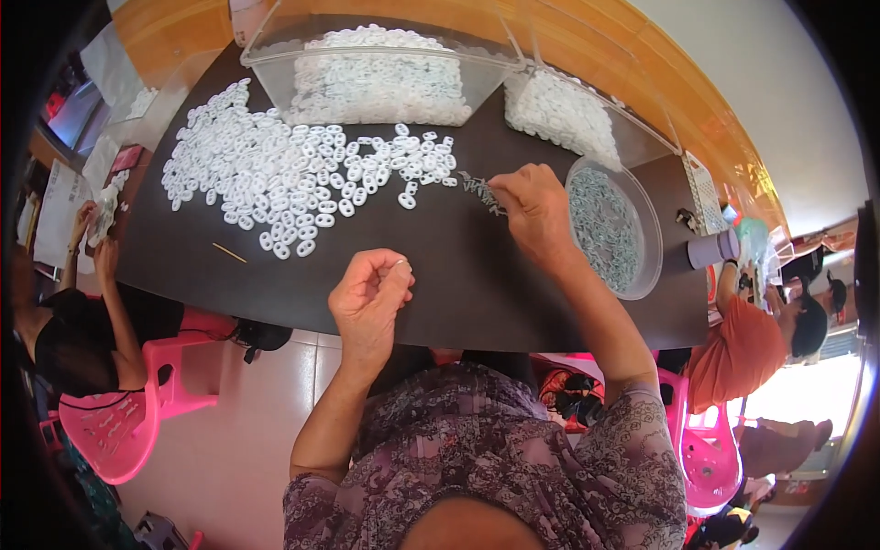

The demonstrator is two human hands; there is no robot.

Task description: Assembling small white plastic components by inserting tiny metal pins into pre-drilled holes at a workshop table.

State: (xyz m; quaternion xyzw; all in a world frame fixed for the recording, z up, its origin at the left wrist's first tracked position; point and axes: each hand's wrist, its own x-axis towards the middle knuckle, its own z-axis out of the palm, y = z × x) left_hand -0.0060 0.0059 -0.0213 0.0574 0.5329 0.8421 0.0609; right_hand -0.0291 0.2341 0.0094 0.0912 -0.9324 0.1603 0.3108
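Note:
My left hand is raised over the front part of the dark table, with thumb and forefinger closed in a pinch. A tiny pale edge shows at the fingertips, but I cannot make out what it belongs to. Farther right, my right hand has its fingers pressed together at a small heap of grey metal screws. Whatever sits between those fingertips is hidden. To the left spreads a large pile of white oval plastic pieces, each with two holes. Beside my right wrist stands a round clear tub holding many similar screws.
A big clear bin of white pieces stands at the back, with another clear bin to its right. A thin yellowish stick lies front left. A purple cylinder is at the right edge. Other people sit on both sides near pink chairs.

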